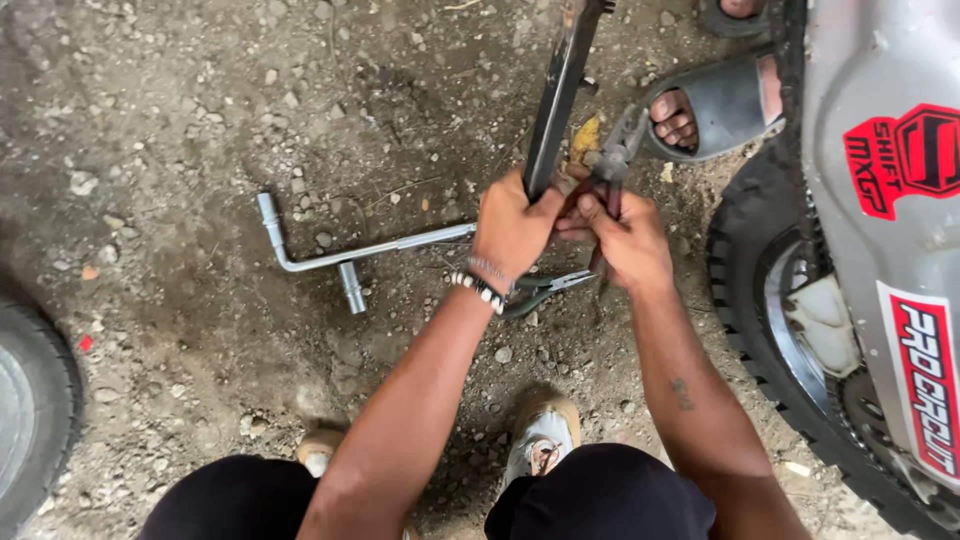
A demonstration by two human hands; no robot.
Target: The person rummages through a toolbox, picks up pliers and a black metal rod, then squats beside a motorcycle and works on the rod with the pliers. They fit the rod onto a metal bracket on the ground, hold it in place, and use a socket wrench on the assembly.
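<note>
Two hands are working close together over the dirt ground. The left hand is wrapping fully around a dark metal bar that is running upward and leaving the top edge, so its far end is cut off. The right hand is gripping the handles of a pair of pliers, fingers closed tight around them; the pliers' nose is pointing up beside the bar, and whether it is pinching anything is hard to make out. The two hands are touching at the thumbs. Under the left wrist a second pair of pliers is lying on the ground, half hidden by the arm. Left of it a silver lug wrench is lying flat. A motorcycle wheel under a silver fender is standing just right of the right hand. Another person's sandalled foot is showing beyond it. A tyre is being cut off at the left edge.
</note>
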